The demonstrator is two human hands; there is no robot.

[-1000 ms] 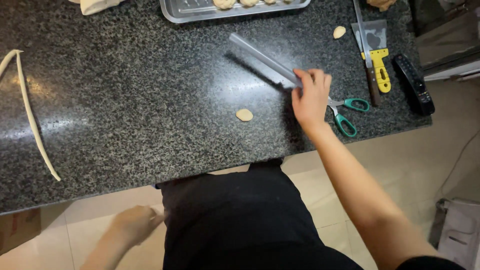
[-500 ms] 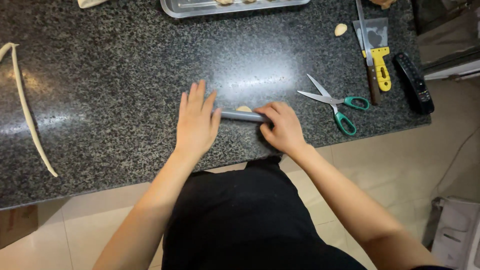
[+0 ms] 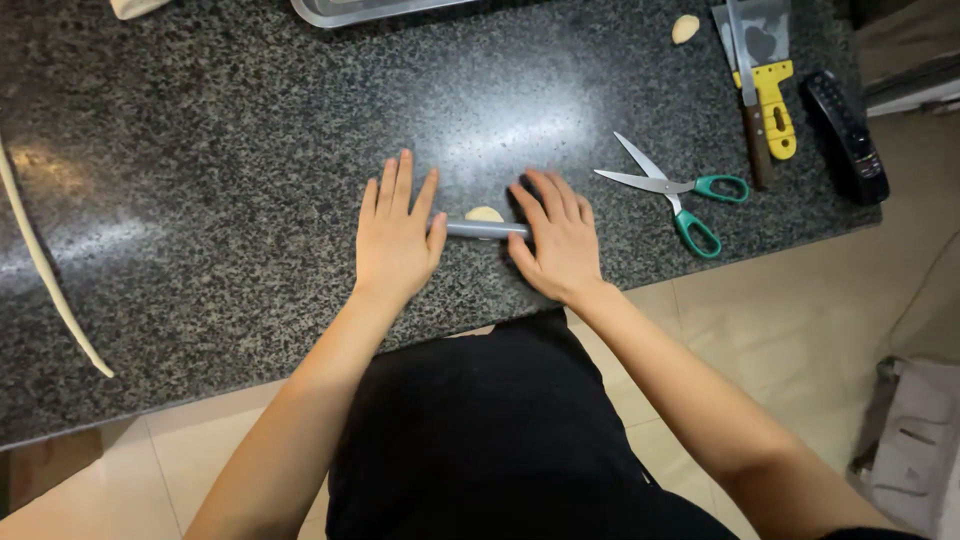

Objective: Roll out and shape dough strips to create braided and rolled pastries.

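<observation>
A thin grey rolling pin (image 3: 487, 230) lies across the dark granite counter (image 3: 200, 200), over a small round piece of dough (image 3: 485, 214). My left hand (image 3: 395, 235) lies flat on the pin's left end, fingers spread. My right hand (image 3: 555, 240) rests flat on the pin's right end, fingers pointing away from me. Only the pin's middle shows between my palms. The dough peeks out just beyond the pin.
Green-handled scissors (image 3: 680, 195) lie open to the right. A yellow-handled scraper (image 3: 765, 90), a knife (image 3: 748, 100) and a black remote (image 3: 845, 125) sit at the far right. Another dough piece (image 3: 685, 28), a metal tray (image 3: 370, 10) and a long dough rope (image 3: 45, 275) are around.
One second ago my right hand alone reached the pin near the scissors and my left hung below the counter. Both hands now press the pin over the dough near the counter's front edge.
</observation>
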